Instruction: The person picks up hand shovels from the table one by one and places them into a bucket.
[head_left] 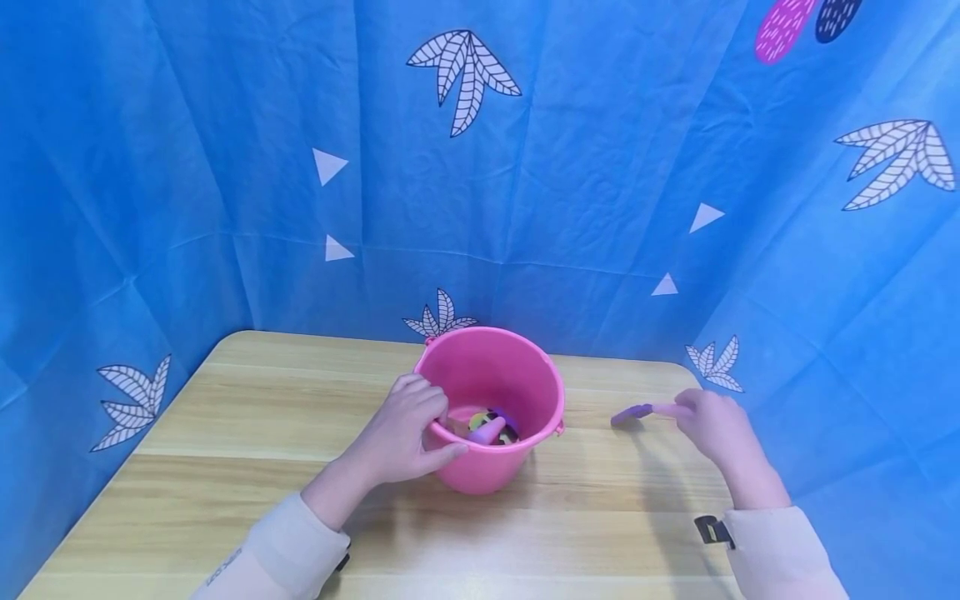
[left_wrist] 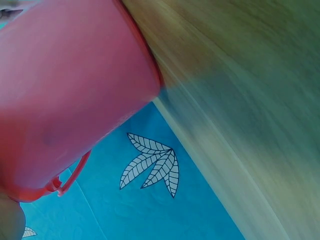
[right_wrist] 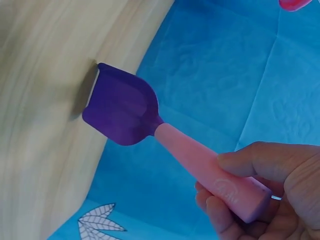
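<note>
A pink bucket (head_left: 483,475) stands on the table. My left hand (head_left: 405,427) grips its near left rim, with the thumb outside and the fingers over the edge. Inside the bucket lie a thing with a pinkish-purple handle (head_left: 487,431) and some yellow, black and purple pieces, partly hidden by the rim. To the bucket's right, my right hand (head_left: 716,427) holds a toy shovel by its pink handle. In the right wrist view, the shovel's purple blade (right_wrist: 122,105) points away from the hand, its front edge at the tabletop. The left wrist view shows the bucket's side (left_wrist: 75,95) close up.
The light wood table (head_left: 247,417) has rounded far corners. Blue cloth (head_left: 585,150) with white leaf and triangle prints hangs behind it and along both sides. The bucket's handle (left_wrist: 75,175) hangs down along its outside.
</note>
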